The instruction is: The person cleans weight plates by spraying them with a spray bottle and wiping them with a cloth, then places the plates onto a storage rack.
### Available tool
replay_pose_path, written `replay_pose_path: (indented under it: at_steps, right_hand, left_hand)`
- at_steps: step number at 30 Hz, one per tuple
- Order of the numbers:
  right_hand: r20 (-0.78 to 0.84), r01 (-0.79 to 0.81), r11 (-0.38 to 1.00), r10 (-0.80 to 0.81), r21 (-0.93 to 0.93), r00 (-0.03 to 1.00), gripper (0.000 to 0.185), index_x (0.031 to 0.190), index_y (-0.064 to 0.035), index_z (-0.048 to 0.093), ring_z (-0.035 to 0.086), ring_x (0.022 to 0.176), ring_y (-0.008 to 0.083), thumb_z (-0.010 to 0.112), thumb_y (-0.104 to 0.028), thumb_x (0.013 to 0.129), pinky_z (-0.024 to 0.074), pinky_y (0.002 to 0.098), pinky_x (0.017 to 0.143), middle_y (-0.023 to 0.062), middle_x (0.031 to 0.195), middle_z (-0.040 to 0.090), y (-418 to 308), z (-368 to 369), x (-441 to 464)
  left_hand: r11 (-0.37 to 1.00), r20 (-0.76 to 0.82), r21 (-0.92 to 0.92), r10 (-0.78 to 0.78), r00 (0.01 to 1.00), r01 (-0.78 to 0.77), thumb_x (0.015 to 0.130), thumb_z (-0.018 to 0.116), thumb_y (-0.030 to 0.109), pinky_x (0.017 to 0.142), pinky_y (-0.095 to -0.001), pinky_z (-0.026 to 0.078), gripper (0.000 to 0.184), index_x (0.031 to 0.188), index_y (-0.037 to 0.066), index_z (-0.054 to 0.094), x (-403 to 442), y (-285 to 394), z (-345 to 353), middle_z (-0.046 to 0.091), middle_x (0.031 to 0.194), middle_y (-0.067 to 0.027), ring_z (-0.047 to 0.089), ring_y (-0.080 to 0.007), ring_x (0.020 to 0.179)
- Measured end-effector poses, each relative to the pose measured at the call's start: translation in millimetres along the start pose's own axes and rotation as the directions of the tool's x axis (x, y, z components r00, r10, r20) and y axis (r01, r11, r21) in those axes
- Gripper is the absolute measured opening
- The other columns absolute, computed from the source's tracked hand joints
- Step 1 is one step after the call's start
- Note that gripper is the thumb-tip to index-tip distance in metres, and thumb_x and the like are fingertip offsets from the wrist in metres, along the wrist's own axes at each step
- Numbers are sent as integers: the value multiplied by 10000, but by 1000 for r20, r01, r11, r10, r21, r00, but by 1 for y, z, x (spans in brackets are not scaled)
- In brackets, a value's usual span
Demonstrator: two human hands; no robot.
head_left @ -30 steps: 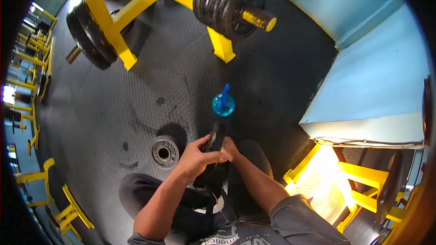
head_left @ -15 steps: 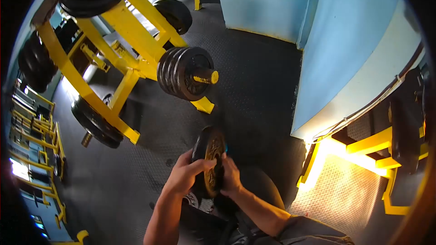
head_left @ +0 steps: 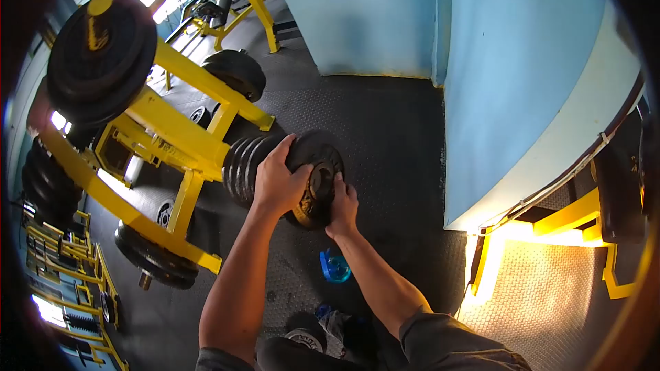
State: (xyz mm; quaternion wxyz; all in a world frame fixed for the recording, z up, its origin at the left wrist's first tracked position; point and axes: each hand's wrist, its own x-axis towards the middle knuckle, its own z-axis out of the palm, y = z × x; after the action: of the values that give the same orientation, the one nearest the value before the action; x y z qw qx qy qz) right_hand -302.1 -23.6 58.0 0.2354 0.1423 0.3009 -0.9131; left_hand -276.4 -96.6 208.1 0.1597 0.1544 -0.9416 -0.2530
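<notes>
A black weight plate (head_left: 317, 199) is held upright between both my hands, at the outer end of a row of black plates (head_left: 240, 168) on the yellow rack (head_left: 185, 139). My left hand (head_left: 277, 182) grips its left edge, thumb across the face. On its right edge, my right hand (head_left: 342, 207) has its fingers closed against the rim. The peg end of that row is hidden behind the held plate and my hands. Below, a blue bottle (head_left: 335, 267) stands on the floor.
Large black plates (head_left: 103, 58) hang on the rack's upper left, and more (head_left: 155, 255) sit low on its left leg. A small plate (head_left: 304, 339) lies by my legs. The blue wall (head_left: 371, 20) and a yellow machine (head_left: 570, 216) are at the right.
The plate in my hands has gone from my lap up and forward to the rack's row of plates. My view has tilted up toward the rack, and the bottle shows fully again.
</notes>
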Motion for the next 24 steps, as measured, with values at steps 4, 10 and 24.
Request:
replay_pose_path:
  at_steps: [4,10,24]
  right_hand:
    - [-150,-130,983,110,-129,983,611,1300,67,374,556,1144,310,517,-416,954,494,427,965,232,1270,488,11,5,9]
    - [-32,-150,984,147,-98,989,657,1351,79,326,507,1201,332,502,-417,958,480,413,964,266,1319,453,43,3,25]
    - [68,-231,954,248,-193,967,446,1282,27,436,535,1177,263,443,-318,999,454,360,996,149,1277,535,65,-2,51]
  left_hand:
    - [996,25,89,-34,999,31,772,667,162,996,-375,432,600,1315,-19,487,13,-28,13,578,1238,-237,568,-339,1155]
    - [889,-49,457,57,997,-28,820,618,194,1123,-599,-76,559,1347,57,492,14,-43,9,431,1440,-154,179,-337,1438]
    - [894,-115,448,51,992,6,818,630,162,1156,-558,15,572,1366,95,481,16,-69,9,362,1495,-102,194,-296,1439]
